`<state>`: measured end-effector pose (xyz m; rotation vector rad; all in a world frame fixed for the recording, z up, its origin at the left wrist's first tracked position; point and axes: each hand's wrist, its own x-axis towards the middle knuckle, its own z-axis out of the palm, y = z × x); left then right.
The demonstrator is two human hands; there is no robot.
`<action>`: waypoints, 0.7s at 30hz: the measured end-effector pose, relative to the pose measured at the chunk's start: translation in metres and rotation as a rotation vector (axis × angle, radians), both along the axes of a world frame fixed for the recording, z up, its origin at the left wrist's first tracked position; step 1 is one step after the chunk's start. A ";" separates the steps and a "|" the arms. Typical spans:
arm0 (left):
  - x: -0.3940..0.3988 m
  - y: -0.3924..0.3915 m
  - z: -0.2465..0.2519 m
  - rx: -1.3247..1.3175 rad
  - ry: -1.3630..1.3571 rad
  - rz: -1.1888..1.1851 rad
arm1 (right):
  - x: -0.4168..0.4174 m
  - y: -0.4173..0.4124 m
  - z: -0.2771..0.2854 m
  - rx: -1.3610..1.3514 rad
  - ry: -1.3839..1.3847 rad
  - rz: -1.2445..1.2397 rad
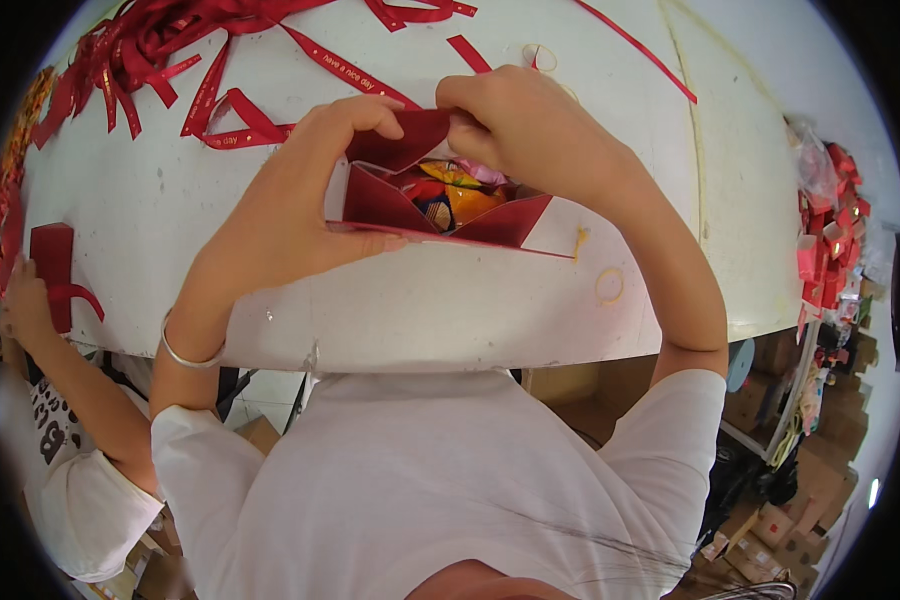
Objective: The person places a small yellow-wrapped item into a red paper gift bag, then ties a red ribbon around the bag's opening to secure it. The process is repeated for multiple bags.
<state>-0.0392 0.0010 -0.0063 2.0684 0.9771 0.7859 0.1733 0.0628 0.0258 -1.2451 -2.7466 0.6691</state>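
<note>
Before me on the white table is a red cardboard box (521, 225), its top flaps raised and several wrapped sweets (461, 196) lying inside. My left hand (300, 195) grips the box's left end, thumb along the near side and fingers over a far flap. At the far side, my right hand (506, 124) has its fingers curled against the corner of that flap (401, 139); its fingertips are partly hidden. Beyond my left hand, a printed red ribbon (345, 69) runs across the table.
A heap of red ribbons (142, 52) lies at the far left. At left, a co-worker's hand (26, 300) is beside another red box (51, 259). A rubber band (610, 286) lies on the white table (435, 322). Red boxes (832, 247) are piled at far right.
</note>
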 end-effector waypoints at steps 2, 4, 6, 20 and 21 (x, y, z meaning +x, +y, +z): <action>0.000 0.003 0.001 -0.023 -0.002 -0.008 | -0.004 -0.001 -0.006 0.347 -0.091 0.121; 0.003 0.006 0.007 -0.063 -0.002 -0.006 | -0.007 0.000 -0.008 0.531 -0.171 0.182; 0.003 0.013 0.005 -0.024 -0.003 -0.019 | -0.012 0.001 -0.008 0.547 -0.249 0.180; 0.005 0.016 0.011 -0.053 0.046 -0.033 | 0.000 0.027 0.025 -0.108 -0.128 0.085; 0.004 0.017 0.012 -0.052 0.050 -0.038 | 0.001 0.026 0.021 -0.012 -0.118 0.123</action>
